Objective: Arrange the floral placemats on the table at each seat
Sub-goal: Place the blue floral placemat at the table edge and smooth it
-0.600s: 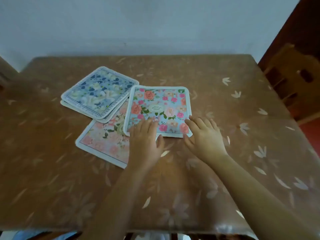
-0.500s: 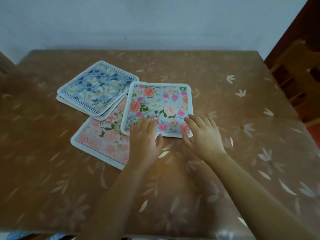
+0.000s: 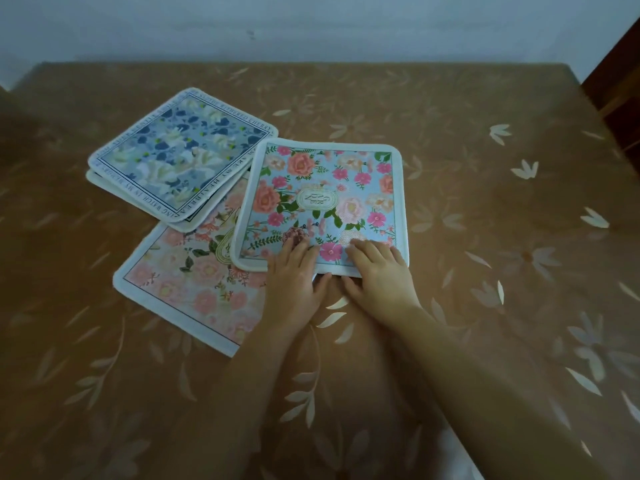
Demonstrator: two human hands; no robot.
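A light-blue placemat with pink and orange roses [image 3: 325, 199] lies on the brown table [image 3: 485, 237], overlapping a pale pink floral placemat [image 3: 187, 282]. At the back left a blue-and-white floral placemat [image 3: 180, 157] sits on top of another mat whose edge shows beneath. My left hand [image 3: 298, 278] and my right hand [image 3: 377, 271] rest side by side on the near edge of the light-blue placemat, fingers flat on top and thumbs at its rim. Whether the thumbs are under the edge I cannot tell.
The table is covered with a brown cloth printed with pale flowers. A pale wall [image 3: 311, 26] runs along its far edge. Dark wooden furniture [image 3: 620, 81] stands at the far right corner.
My right hand has slid left along the near edge of the light-blue placemat, closer to my left hand. The view has tilted nearer to the mats.
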